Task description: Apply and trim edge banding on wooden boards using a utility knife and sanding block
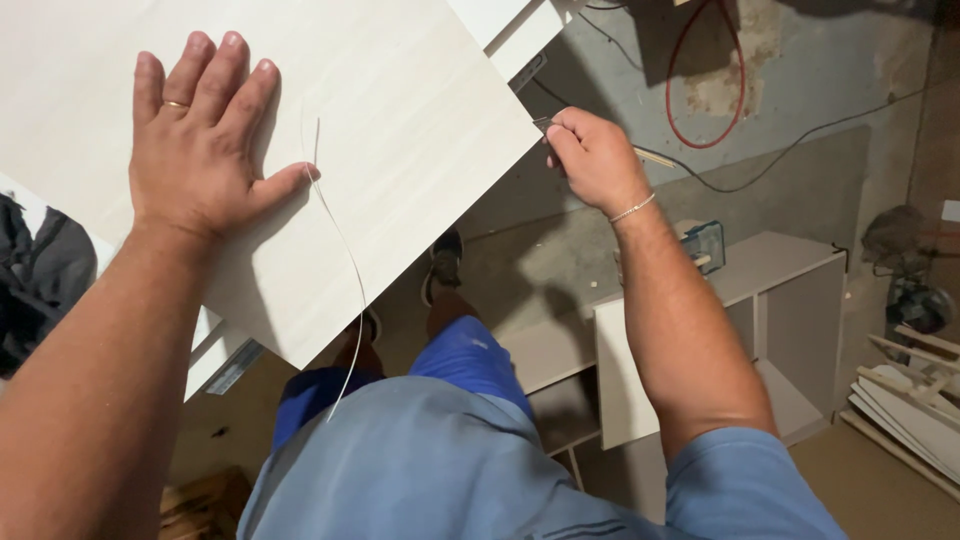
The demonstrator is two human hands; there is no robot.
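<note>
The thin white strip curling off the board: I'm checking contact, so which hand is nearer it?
Left. The left hand thumb touches the strip; the right hand is at the board's corner.

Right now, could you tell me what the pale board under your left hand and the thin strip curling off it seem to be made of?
Board: probably laminated wood panel, matte, with faint pale grain lines. Strip: looks like thin plastic edge banding, since it curls and hangs limp; I can't be sure.

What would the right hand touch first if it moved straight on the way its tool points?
Probably the corner edge of the pale panel: the right hand aims its small tool up-left at it, almost touching, though depth is unclear.
</note>
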